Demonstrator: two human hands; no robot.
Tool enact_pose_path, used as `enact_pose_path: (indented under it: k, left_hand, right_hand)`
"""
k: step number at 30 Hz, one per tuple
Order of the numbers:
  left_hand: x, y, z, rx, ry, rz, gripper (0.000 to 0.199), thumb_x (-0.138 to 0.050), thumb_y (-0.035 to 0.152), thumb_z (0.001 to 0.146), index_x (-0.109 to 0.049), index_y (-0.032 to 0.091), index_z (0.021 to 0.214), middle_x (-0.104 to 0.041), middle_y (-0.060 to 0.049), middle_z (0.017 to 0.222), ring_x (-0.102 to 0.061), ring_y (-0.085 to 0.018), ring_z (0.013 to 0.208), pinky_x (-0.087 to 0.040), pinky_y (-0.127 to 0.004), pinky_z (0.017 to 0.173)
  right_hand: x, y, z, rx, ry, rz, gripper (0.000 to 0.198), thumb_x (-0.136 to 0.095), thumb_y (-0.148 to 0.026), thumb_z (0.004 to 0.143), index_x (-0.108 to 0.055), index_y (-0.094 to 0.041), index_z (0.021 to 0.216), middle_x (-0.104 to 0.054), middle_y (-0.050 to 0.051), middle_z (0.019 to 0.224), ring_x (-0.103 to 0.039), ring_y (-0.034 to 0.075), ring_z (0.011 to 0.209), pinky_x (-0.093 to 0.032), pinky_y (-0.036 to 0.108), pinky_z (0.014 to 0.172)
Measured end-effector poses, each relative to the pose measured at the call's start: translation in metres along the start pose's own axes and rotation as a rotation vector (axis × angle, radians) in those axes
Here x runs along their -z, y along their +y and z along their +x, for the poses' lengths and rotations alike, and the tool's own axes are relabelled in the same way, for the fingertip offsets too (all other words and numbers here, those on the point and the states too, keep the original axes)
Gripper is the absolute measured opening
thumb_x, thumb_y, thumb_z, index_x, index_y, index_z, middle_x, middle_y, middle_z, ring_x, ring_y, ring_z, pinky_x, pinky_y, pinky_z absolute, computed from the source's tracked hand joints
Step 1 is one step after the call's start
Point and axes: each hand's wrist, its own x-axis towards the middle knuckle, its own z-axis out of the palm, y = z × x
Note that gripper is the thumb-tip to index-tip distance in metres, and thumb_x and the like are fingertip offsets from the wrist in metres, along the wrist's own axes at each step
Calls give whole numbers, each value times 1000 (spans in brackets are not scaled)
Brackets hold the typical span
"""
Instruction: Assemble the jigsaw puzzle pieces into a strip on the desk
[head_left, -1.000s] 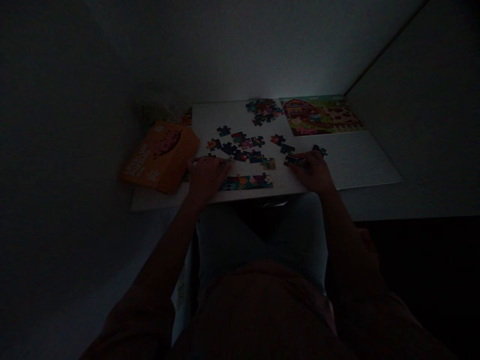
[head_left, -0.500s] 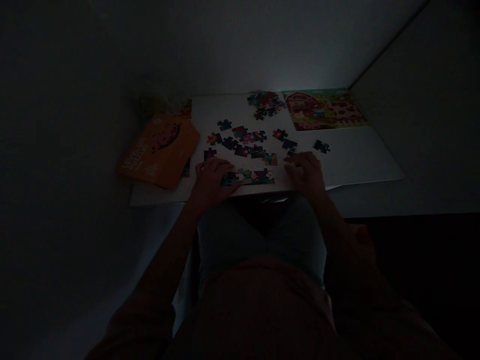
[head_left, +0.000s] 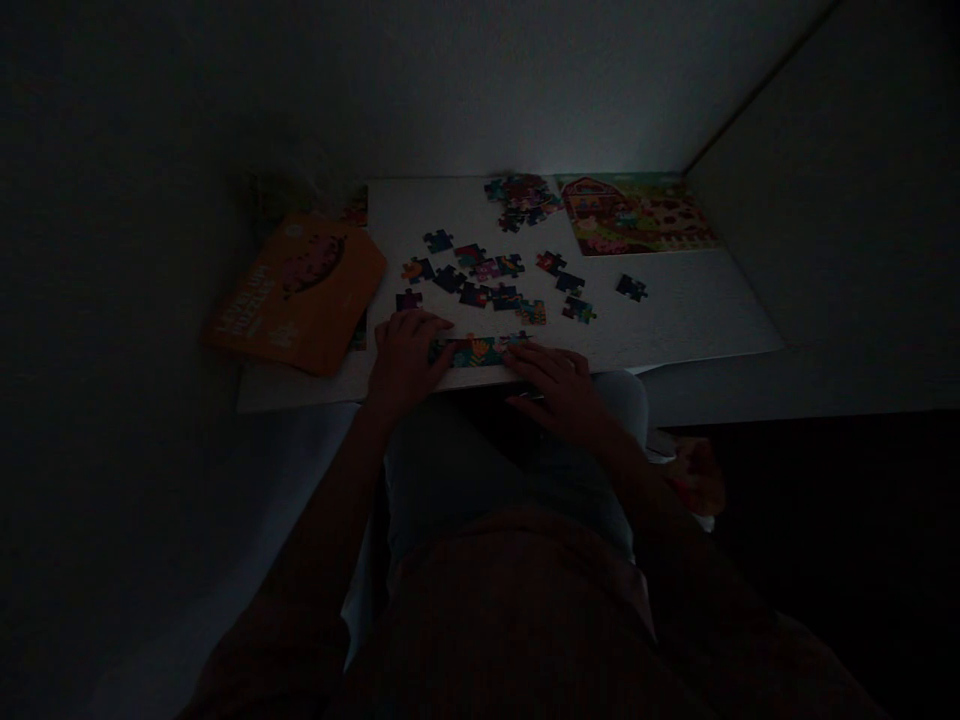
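A short strip of joined puzzle pieces [head_left: 480, 351] lies along the near edge of the white board. My left hand [head_left: 407, 358] rests at its left end, fingers loosely spread and bent, thumb touching the strip. Over the strip's right end lie the outstretched fingers of my right hand [head_left: 559, 388], covering part of it. Just beyond are several loose pieces, among them a dark blue one [head_left: 451, 279], a purple one [head_left: 409, 300] above my left fingers, and a blue-green one [head_left: 579, 309] up and right of my right hand. The scene is very dark.
An orange puzzle box [head_left: 300, 300] lies on the left over the board's edge. A heap of pieces [head_left: 523, 200] sits at the back, beside a farm picture [head_left: 637, 215] with a barn. One dark piece [head_left: 631, 288] lies apart on the right. Walls stand behind and right.
My right hand has moved left, from beside a loose piece onto the strip's right end; that piece now shows fully. My left hand stays at the strip's left end. The view has shifted slightly.
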Motion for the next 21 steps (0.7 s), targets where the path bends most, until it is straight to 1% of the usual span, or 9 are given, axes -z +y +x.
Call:
enact_pose_path:
  k: [2,4,7,11,13,18,21]
  left_hand:
    - [1,1,0,4,1,4,37,-72,39,120,-85,27,153,-79,-18,165,-62,-45,166,-44,-65,140]
    - [1,2,0,11,12,5,39,-71,38,119,-85,26,154,-78,-19,165,-62,-45,166,-45,-66,140]
    - [1,2,1,19,14,3,40,-71,38,118,-83,26,155,-77,-20,165,-61,-47,165,-44,-68,141]
    - [0,1,1,9,21,5,39,-72,40,119,-83,27,153,-77,-19,165,-62,-47,165,-45,-68,140]
    - [-1,0,1,5,32,5,39,-72,40,119,-84,27,153,-77,-19,165,-62,-47,164,-45,-68,140]
    - [-2,0,1,6,38,2,41,-71,40,118,-84,24,154,-76,-21,166,-62,-48,164,-46,-68,139]
    - [-2,1,1,17,44,5,42,-69,40,118,-83,25,155,-77,-21,165,-63,-49,162,-47,-69,138]
  right_hand:
    - [4,15,-15,-48,48,13,72,-66,-58,127,-46,-60,196,-61,-3,197,-63,45,181,-53,79,139]
    - [7,27,-25,-93,88,16,74,-67,-56,126,-44,-62,197,-64,-1,195,-64,47,180,-53,83,138]
    - [10,36,-30,-116,106,14,73,-69,-57,125,-47,-63,194,-66,0,193,-64,47,179,-51,85,138]
    - [11,38,-27,-111,95,20,68,-71,-57,124,-58,-51,190,-68,4,192,-63,48,180,-51,83,138]
    - [12,37,-25,-120,84,26,66,-72,-57,123,-61,-49,188,-68,4,192,-62,48,181,-50,84,140]
    - [17,36,-23,-131,57,22,64,-70,-63,123,-60,-59,186,-67,-1,193,-61,48,181,-48,87,140]
    - [18,37,-23,-126,45,20,67,-72,-61,122,-56,-62,188,-66,-2,193,-61,48,181,-49,88,139]
